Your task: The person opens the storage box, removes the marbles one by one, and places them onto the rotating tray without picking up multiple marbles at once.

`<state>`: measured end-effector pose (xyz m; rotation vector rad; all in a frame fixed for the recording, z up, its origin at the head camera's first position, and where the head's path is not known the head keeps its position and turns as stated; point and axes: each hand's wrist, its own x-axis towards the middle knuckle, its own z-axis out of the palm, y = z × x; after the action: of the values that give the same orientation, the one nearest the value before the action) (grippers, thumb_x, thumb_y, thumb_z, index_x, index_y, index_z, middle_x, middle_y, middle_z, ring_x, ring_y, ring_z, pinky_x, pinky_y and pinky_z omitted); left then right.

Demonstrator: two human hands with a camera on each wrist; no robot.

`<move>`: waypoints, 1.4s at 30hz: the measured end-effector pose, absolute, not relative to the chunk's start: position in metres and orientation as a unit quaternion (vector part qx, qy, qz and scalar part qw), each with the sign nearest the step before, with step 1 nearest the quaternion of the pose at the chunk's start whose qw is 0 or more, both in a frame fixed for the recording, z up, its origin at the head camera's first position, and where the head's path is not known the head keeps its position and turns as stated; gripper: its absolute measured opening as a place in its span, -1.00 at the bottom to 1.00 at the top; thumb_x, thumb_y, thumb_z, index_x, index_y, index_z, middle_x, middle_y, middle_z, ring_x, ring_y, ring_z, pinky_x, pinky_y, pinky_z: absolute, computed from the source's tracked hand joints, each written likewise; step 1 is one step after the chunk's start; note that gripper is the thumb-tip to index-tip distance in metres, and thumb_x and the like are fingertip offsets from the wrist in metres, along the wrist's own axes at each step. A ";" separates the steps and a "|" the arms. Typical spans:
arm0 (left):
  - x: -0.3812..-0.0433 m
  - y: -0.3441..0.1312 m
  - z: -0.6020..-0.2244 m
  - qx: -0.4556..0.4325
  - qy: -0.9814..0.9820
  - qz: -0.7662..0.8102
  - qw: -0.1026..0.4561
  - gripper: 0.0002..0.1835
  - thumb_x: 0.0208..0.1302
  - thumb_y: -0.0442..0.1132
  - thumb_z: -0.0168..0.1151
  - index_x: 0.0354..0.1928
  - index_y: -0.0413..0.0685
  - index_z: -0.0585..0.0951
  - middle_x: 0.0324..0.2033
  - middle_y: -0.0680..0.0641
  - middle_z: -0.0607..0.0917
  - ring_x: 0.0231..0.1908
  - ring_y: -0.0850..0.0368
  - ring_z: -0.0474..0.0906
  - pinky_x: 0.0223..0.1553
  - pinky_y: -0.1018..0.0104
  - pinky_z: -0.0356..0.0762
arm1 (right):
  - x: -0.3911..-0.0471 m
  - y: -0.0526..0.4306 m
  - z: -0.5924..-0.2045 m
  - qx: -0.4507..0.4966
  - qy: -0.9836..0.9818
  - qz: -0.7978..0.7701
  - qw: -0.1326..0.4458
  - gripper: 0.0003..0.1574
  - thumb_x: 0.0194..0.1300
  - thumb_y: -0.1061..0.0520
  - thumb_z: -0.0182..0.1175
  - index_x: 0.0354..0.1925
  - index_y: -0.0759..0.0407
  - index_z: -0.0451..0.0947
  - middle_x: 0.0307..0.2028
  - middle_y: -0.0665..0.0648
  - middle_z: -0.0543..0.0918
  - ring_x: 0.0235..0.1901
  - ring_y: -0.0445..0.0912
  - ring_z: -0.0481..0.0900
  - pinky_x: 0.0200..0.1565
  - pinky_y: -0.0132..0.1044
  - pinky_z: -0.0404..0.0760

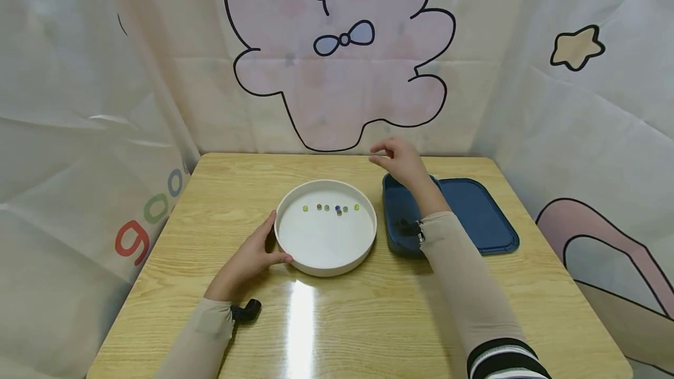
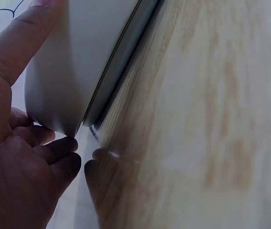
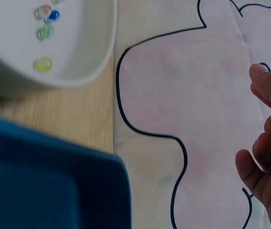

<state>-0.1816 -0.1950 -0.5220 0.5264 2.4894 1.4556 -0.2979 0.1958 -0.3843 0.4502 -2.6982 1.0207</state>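
A round white tray [image 1: 326,244] with a raised rim lies on the table, and several small glass marbles [image 1: 338,208] sit in its far half. My left hand [image 1: 258,253] holds the tray by its near left side, thumb on the front wall and fingers spread round the left. The left wrist view shows the thumb and fingertips against the outer wall [image 2: 73,62]. My right hand [image 1: 400,159] is raised above the far edge of a blue box [image 1: 392,221], fingers loosely bent and no object visible between them. In the right wrist view the marbles are yellow, green and blue.
A blue lid [image 1: 479,215] lies flat to the right of the box. The wooden table [image 1: 237,186] ends at a curtain [image 1: 337,75] printed with a cartoon bear. More printed cloth [image 1: 595,133] hangs on both sides.
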 end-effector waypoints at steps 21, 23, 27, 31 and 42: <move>-0.178 -0.194 -0.522 0.176 0.853 0.480 0.102 0.40 -0.01 0.22 0.57 0.67 0.11 -0.22 0.64 0.02 -0.13 0.61 0.00 -0.22 0.57 -0.14 -0.12 | -0.299 0.287 -0.407 0.078 -0.936 0.322 0.121 -0.67 0.36 0.02 0.40 0.00 0.17 0.75 -0.14 0.21 0.45 -0.16 0.10 0.35 -0.10 -0.04 0.34; -0.178 -0.194 -0.521 0.176 0.852 0.482 0.102 0.41 -0.01 0.21 0.57 0.67 0.09 -0.21 0.64 0.01 -0.12 0.61 0.00 -0.21 0.57 -0.15 -0.11 | -0.299 0.293 -0.410 0.073 -0.937 0.319 0.122 -0.67 0.36 0.04 0.40 0.00 0.19 0.75 -0.13 0.22 0.44 -0.14 0.11 0.36 -0.09 -0.03 0.34; -0.177 -0.194 -0.519 0.173 0.853 0.481 0.104 0.42 -0.02 0.22 0.57 0.67 0.04 -0.21 0.64 -0.02 -0.12 0.61 -0.04 -0.21 0.56 -0.18 -0.11 | -0.299 0.302 -0.415 0.060 -0.940 0.311 0.123 -0.67 0.37 0.05 0.39 0.00 0.22 0.75 -0.12 0.26 0.44 -0.13 0.14 0.36 -0.08 0.00 0.35; -0.177 -0.195 -0.519 0.170 0.852 0.484 0.105 0.41 0.00 0.21 0.57 0.67 0.05 -0.21 0.64 -0.01 -0.13 0.62 -0.03 -0.22 0.57 -0.16 -0.13 | -0.297 0.306 -0.422 0.046 -0.943 0.308 0.117 -0.65 0.37 0.04 0.39 0.01 0.22 0.74 -0.07 0.30 0.44 -0.07 0.19 0.39 -0.02 0.08 0.40; -0.178 -0.193 -0.520 0.174 0.856 0.476 0.102 0.41 0.00 0.21 0.58 0.67 0.02 -0.21 0.64 -0.04 -0.13 0.61 -0.06 -0.20 0.56 -0.18 -0.10 | -0.292 0.321 -0.442 0.014 -0.952 0.295 0.080 -0.64 0.39 0.05 0.37 0.06 0.21 0.72 0.04 0.33 0.39 -0.03 0.22 0.35 0.00 0.15 0.43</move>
<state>-0.1779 -0.1931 -0.5202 0.5144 2.5273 1.4070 -0.2924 0.3208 -0.4416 0.0415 -2.8482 0.8823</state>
